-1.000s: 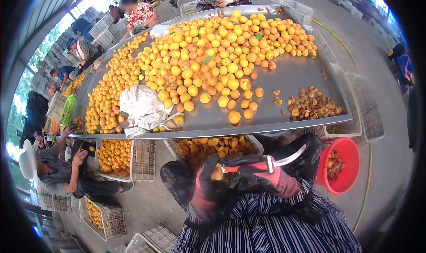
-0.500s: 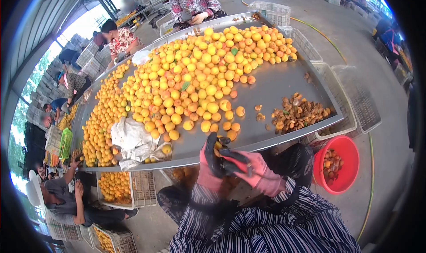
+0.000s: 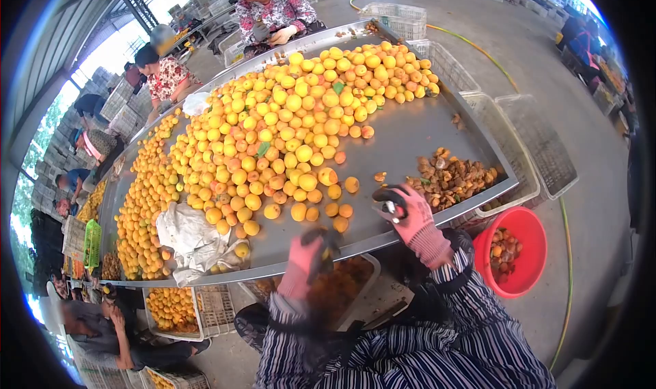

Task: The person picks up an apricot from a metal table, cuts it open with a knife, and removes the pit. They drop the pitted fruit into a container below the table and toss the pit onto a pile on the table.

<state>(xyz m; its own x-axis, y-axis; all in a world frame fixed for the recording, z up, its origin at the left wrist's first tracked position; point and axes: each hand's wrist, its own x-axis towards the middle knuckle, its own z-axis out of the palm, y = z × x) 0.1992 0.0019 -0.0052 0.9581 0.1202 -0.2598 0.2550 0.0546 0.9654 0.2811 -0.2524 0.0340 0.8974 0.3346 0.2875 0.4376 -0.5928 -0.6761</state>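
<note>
My left hand (image 3: pixel 307 258), in a pink glove with dark fingers, is over the table's near edge, above a crate of apricot pieces (image 3: pixel 342 286). Motion smears its fingers. My right hand (image 3: pixel 410 218), gloved the same way, is at the near right of the metal table (image 3: pixel 376 177), beside a heap of brown pits and scraps (image 3: pixel 454 177). Its fingers curl around a small object with a white part (image 3: pixel 391 211), whose kind I cannot tell. A large pile of yellow-orange apricots (image 3: pixel 273 136) spreads over the table, its nearest fruit close beyond my left hand.
A red bucket (image 3: pixel 533 252) with fruit pieces stands right of my knees. Plastic crates (image 3: pixel 540 143) line the table's right side. A whitish cloth (image 3: pixel 191 235) lies at the near left. Other people sit at the far side and left. A hose (image 3: pixel 567 266) runs along the floor.
My hands were together at the table's near edge and are now apart. The left has moved down and left, the right towards the scrap heap. The whole view has shifted slightly.
</note>
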